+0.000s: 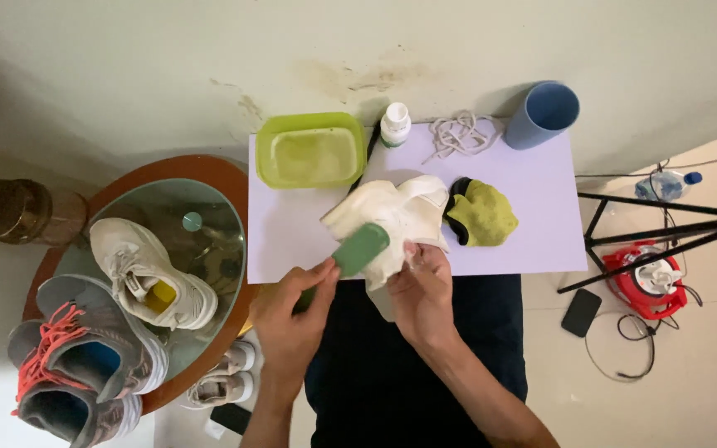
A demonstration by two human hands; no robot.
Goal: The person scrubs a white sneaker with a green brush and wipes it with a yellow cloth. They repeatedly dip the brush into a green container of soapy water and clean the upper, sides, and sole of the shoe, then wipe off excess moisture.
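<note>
My left hand (292,311) grips a green brush (358,249) by its lower end, and the brush lies against a white shoe (396,211) on the white board (533,224). My right hand (421,290) holds the near edge of that white shoe. Just right of the shoe sits a yellow-green cloth (483,214) with a black rim.
A lime green tub (310,149), a small white bottle (395,124), a coil of white laces (462,133) and a blue cup (545,112) line the board's far edge. At left, a round glass-topped table (209,224) holds a white sneaker (147,270) and grey sneaker (85,357). A tripod (665,228) stands right.
</note>
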